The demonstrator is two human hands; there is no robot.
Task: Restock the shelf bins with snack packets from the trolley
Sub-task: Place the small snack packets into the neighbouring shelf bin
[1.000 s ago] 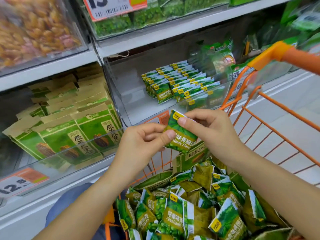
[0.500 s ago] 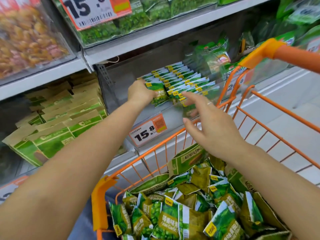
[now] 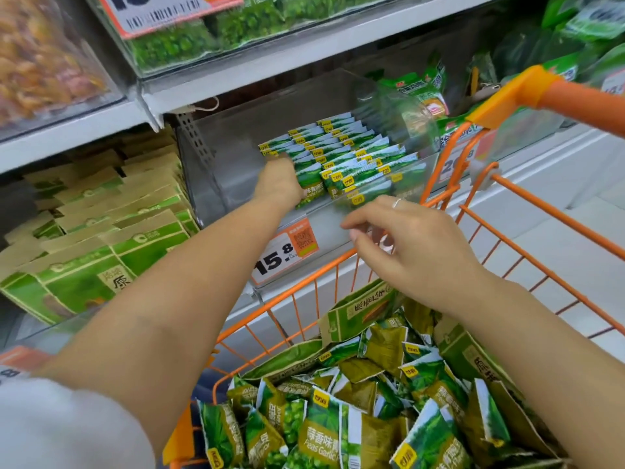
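Green foil snack packets [image 3: 338,431], marked "Peas Garlic", lie in a loose heap in the orange wire trolley [image 3: 527,255] in front of us; more of the same green packets [image 3: 351,154] stand in neat rows in the clear plastic shelf bin [image 3: 216,170].

Surface and room: we note grey-white metal shop shelving [image 3: 236,79] in tiers, with a pale tiled floor [image 3: 581,231] showing at right beyond the trolley.

Containers and contents:
- Clear bin, middle shelf: rows of green pea packets; white-and-orange price tag [image 3: 284,253] reading "15.8" on its front lip.
- Bin to its left: stacked green-and-kraft paper packets [image 3: 101,231].
- Upper shelf: clear bin of loose green peas [image 3: 176,42]; beside it, at far left, a clear bin of brown nut mix [image 3: 40,55].
- Trolley: green packets, with a few larger green-and-kraft bags [image 3: 358,309] among them.

Hands: our left hand [image 3: 280,182] reaches into the clear bin against the front packet of the leftmost row; we cannot tell whether its fingers grasp it. Our right hand [image 3: 416,252] hovers over the trolley's front rim, fingers loosely spread, grasping nothing, a ring on one finger.
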